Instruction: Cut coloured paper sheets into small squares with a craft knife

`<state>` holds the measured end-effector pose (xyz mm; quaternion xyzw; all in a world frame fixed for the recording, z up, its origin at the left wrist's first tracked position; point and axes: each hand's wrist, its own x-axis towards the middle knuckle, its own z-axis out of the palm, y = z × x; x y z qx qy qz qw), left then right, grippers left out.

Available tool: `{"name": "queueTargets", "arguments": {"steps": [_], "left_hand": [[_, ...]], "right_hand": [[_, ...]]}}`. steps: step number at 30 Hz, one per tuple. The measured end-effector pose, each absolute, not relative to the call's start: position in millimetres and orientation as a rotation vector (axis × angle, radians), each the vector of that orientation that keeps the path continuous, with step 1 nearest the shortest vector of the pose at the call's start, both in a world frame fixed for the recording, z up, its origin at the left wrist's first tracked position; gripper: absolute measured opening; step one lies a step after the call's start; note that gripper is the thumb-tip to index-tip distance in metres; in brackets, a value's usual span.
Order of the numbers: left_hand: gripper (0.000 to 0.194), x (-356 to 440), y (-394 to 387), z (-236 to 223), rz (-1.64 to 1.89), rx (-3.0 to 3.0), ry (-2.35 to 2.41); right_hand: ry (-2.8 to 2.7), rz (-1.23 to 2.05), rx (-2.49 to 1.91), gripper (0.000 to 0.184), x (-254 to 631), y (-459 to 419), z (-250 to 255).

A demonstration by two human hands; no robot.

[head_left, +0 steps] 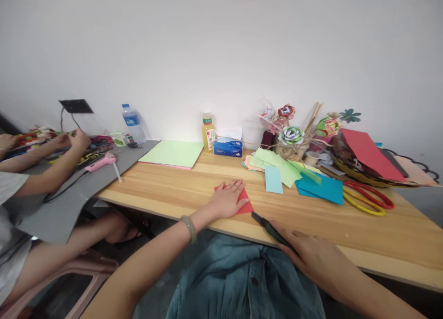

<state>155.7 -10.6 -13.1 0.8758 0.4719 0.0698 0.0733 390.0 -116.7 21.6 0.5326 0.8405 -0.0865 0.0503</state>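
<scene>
My left hand (226, 200) lies flat with its fingers stretched out, pressing a small sheet of red paper (246, 207) onto the wooden table. Much of the sheet is hidden beneath it. My right hand (304, 249) is closed around a dark green utility knife (272, 229) at the table's front edge. The knife's black tip points to the sheet's lower right corner; whether the two touch I cannot tell. Beyond the hands, a light blue paper piece (273, 179) and light green sheets (282, 167) lie loosely overlapped.
Teal sheets (321, 188) and red-and-yellow handled scissors (368, 199) are at right, before a basket with red paper (372, 155). Paper flowers (291, 135), a tissue pack (227, 148), a glue bottle (208, 133) and a paper stack (173, 153) line the back. Left, another person's hands work near a pink glue gun (101, 162).
</scene>
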Motion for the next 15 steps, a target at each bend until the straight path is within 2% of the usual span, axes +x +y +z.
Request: {"name": "queueTargets", "arguments": {"steps": [5,15], "left_hand": [[0.066,156.4,-9.7,-13.9,0.194,2.64,1.425],[0.062,156.2,-8.4,-17.1,0.179,2.664,1.442]], "right_hand": [[2.595,-0.116,1.627,0.05,388.9,-117.0,17.0],[2.746,-0.205,1.679,0.05,390.6,-110.6,15.5]]}}
